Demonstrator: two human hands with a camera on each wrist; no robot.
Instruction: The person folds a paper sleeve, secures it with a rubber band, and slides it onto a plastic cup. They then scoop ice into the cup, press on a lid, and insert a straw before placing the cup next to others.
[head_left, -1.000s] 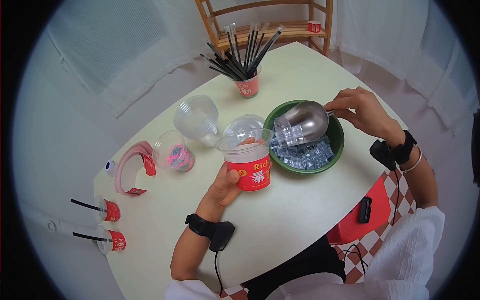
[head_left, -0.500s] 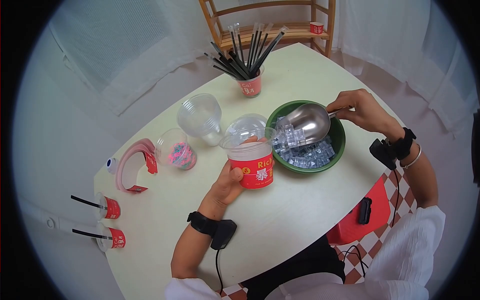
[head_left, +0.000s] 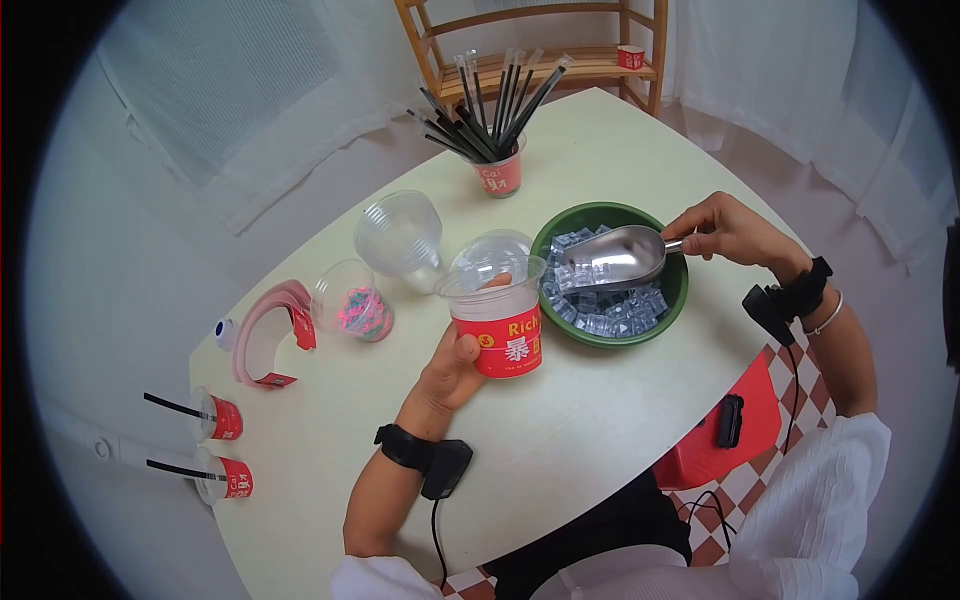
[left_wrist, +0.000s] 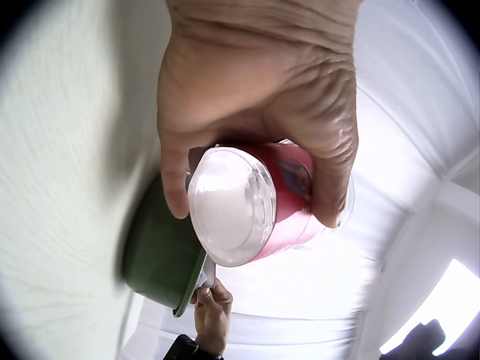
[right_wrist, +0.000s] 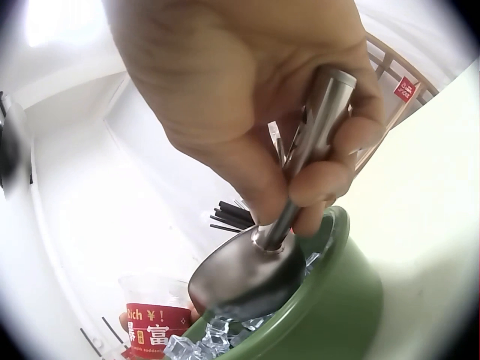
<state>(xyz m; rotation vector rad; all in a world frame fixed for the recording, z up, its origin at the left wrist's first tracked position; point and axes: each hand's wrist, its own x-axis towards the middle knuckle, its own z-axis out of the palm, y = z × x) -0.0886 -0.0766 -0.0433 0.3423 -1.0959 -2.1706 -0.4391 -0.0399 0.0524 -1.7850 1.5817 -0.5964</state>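
Observation:
My left hand (head_left: 452, 372) grips a clear plastic cup (head_left: 497, 335) with a red printed band, holding it upright just left of the green bowl (head_left: 672, 300). In the left wrist view the cup's bottom (left_wrist: 229, 206) faces the camera, thumb and fingers round its sides. With the right hand (head_left: 728, 232) I hold a metal ice scoop (head_left: 632, 252) by its handle (right_wrist: 311, 142). The scoop sits low inside the bowl, its mouth toward the cup, with clear ice cubes (head_left: 612, 318) in and around it. Fingers curl round the handle in the right wrist view.
Behind stand a cup of black straws (head_left: 497, 178), stacked clear cups (head_left: 395, 230) and a clear lid stack (head_left: 490, 248). Farther left are a cup of pink and teal bits (head_left: 365, 315), a pink headband (head_left: 245, 340) and two cups with straws (head_left: 228, 417).
The right hand has lowered the scoop and levelled it, and several cubes have slid off into the bowl. The left hand with the cup has barely moved.

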